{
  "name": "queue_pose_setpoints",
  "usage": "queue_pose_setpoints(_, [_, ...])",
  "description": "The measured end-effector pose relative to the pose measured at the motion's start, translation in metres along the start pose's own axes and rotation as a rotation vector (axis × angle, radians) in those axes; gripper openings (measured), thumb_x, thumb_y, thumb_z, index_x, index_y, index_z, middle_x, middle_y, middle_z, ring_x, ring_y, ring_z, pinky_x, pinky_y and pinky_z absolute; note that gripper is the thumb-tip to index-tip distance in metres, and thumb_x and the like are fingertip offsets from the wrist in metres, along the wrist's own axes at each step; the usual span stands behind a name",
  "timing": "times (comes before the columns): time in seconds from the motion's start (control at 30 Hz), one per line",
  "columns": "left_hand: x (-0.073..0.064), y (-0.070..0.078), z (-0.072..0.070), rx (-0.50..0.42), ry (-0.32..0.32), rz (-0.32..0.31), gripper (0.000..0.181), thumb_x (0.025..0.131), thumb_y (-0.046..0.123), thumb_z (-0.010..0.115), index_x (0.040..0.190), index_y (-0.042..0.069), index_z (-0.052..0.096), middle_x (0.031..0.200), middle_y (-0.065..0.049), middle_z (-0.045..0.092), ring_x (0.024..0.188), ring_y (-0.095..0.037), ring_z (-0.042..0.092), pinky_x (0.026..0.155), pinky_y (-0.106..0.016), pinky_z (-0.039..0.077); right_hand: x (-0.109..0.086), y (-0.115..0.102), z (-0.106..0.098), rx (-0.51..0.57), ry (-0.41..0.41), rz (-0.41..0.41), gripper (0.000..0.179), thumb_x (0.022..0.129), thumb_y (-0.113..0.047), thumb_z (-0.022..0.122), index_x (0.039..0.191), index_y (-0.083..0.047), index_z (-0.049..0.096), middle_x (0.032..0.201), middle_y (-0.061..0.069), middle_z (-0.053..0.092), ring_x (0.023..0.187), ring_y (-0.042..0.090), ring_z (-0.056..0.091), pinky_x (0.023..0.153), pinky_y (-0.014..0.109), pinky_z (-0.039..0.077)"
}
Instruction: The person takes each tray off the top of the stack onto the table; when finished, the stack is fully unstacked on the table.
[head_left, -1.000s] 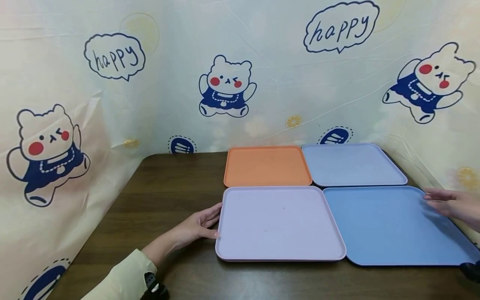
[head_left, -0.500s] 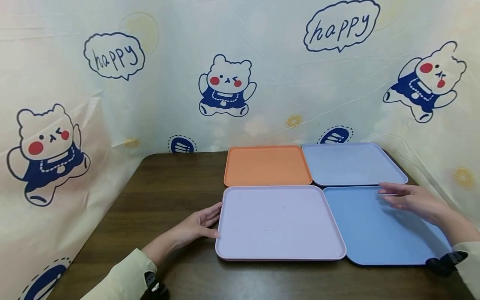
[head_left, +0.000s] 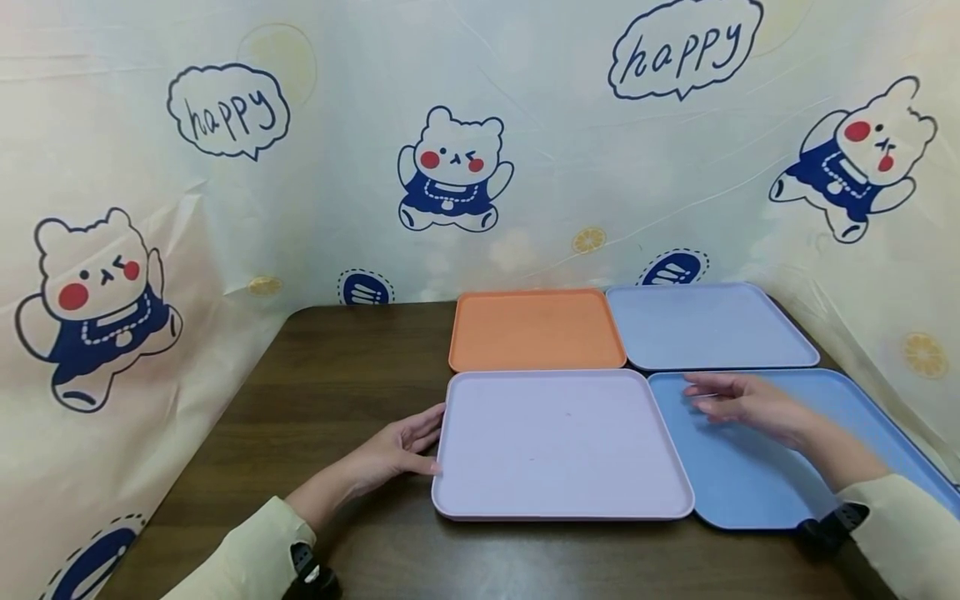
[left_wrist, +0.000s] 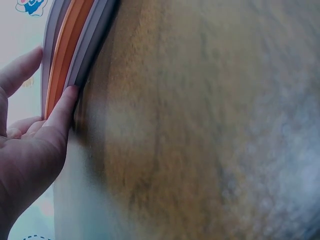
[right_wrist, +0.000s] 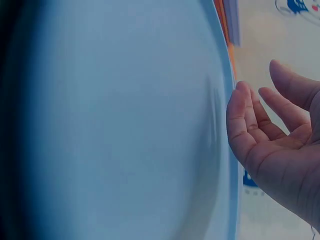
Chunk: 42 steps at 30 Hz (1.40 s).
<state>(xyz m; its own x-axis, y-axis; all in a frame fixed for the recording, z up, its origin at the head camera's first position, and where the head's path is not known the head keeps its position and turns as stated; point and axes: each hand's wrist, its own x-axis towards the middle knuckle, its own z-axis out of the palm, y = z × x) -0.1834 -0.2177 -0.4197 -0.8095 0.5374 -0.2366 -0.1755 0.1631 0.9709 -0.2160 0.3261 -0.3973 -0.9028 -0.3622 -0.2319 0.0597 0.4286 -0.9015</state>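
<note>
In the head view a lilac tray (head_left: 562, 446) lies at the front middle of the table. The left wrist view shows it topping a stack, with an orange edge (left_wrist: 67, 50) between lilac ones. My left hand (head_left: 390, 454) is at the stack's left side, its thumb and fingertips against the edges. To the right lies a blue tray (head_left: 757, 467). Over its far left part hovers my right hand (head_left: 757, 408), palm turned left, fingers loosely bent and holding nothing. The right wrist view shows the hand (right_wrist: 280, 135) beside the blue surface (right_wrist: 135, 120).
Behind these lie an orange tray (head_left: 536, 329) and a periwinkle tray (head_left: 708, 325), edge to edge. The brown wooden table (head_left: 337, 367) reaches left of the trays. A printed cloth (head_left: 322, 192) with cartoon bears hangs behind and at the sides.
My right hand has moved left across the blue tray, from its right edge toward the lilac tray. My left hand has stayed at the stack's side, and the trays have not moved.
</note>
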Motion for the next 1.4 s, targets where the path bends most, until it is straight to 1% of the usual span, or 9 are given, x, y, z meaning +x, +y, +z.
queue_pose_setpoints(0.13, [0.0,0.0,0.001,-0.004,0.01,0.001,0.092,0.081,0.004,0.077,0.155,0.009,0.022,0.16,-0.012,0.016,0.143,-0.028,0.023,0.107,-0.035,0.033,0.006,0.0,0.013,-0.003,-0.042,-0.01,0.067,0.093,-0.019,0.067,0.148,0.002,0.035,0.139,0.025,0.048,0.119,0.028,0.056,0.09,0.032,0.052])
queue_pose_setpoints(0.3, [0.0,-0.001,0.005,0.001,0.036,0.015,0.09,0.082,0.005,0.077,0.154,0.007,0.024,0.159,-0.014,0.018,0.142,-0.029,0.025,0.106,-0.036,0.034,0.009,0.0,0.025,0.006,-0.058,-0.03,0.068,0.091,-0.018,0.069,0.147,0.005,0.035,0.142,0.028,0.043,0.122,0.036,0.053,0.091,0.033,0.051])
queue_pose_setpoints(0.47, [0.0,-0.001,0.012,0.034,0.091,0.032,0.09,0.081,0.007,0.079,0.153,0.004,0.025,0.157,-0.017,0.022,0.141,-0.032,0.028,0.106,-0.038,0.033,0.01,-0.004,0.034,0.042,-0.065,-0.028,0.07,0.089,-0.015,0.071,0.145,0.007,0.036,0.142,0.03,0.042,0.12,0.034,0.055,0.089,0.033,0.052])
queue_pose_setpoints(0.57, [0.001,0.0,0.017,0.073,0.119,0.049,0.093,0.079,0.008,0.081,0.153,0.002,0.025,0.157,-0.018,0.023,0.14,-0.033,0.029,0.108,-0.039,0.031,0.01,-0.006,0.038,0.044,-0.079,-0.036,0.07,0.09,-0.015,0.071,0.145,0.008,0.035,0.142,0.031,0.041,0.119,0.033,0.056,0.09,0.034,0.052])
queue_pose_setpoints(0.73, [0.001,0.001,0.023,0.13,0.145,0.06,0.096,0.078,0.009,0.082,0.153,0.001,0.023,0.157,-0.019,0.022,0.14,-0.034,0.028,0.11,-0.042,0.028,0.01,-0.007,0.04,0.04,-0.08,-0.026,0.07,0.09,-0.016,0.071,0.146,0.006,0.036,0.144,0.029,0.04,0.121,0.034,0.054,0.093,0.036,0.051])
queue_pose_setpoints(0.83, [0.0,0.002,0.024,0.137,0.146,0.06,0.096,0.078,0.008,0.081,0.153,0.0,0.021,0.156,-0.021,0.021,0.14,-0.036,0.028,0.109,-0.043,0.028,0.01,-0.007,0.041,0.021,-0.079,-0.024,0.071,0.089,-0.018,0.071,0.146,0.004,0.036,0.145,0.028,0.039,0.122,0.036,0.052,0.095,0.04,0.049])
queue_pose_setpoints(1.17, [0.0,0.002,0.024,0.061,0.146,0.051,0.091,0.078,0.0,0.077,0.153,0.003,0.025,0.157,-0.017,0.022,0.142,-0.033,0.025,0.11,-0.042,0.027,0.011,-0.007,0.044,-0.018,-0.069,-0.025,0.073,0.087,-0.019,0.073,0.146,0.004,0.037,0.144,0.027,0.041,0.124,0.039,0.049,0.098,0.046,0.046])
queue_pose_setpoints(1.27, [-0.001,0.002,0.024,0.056,0.142,0.065,0.09,0.079,-0.002,0.076,0.153,0.002,0.024,0.157,-0.018,0.021,0.142,-0.034,0.024,0.11,-0.043,0.026,0.01,-0.008,0.045,-0.026,-0.064,-0.027,0.074,0.087,-0.019,0.074,0.146,0.004,0.037,0.144,0.027,0.041,0.124,0.039,0.049,0.097,0.045,0.047])
queue_pose_setpoints(1.4, [-0.001,0.001,0.025,0.059,0.142,0.08,0.09,0.078,-0.003,0.074,0.153,0.002,0.023,0.157,-0.017,0.021,0.141,-0.034,0.025,0.11,-0.044,0.026,0.009,-0.01,0.046,-0.042,-0.06,-0.053,0.074,0.086,-0.018,0.074,0.145,0.005,0.037,0.144,0.028,0.041,0.122,0.039,0.05,0.094,0.038,0.049])
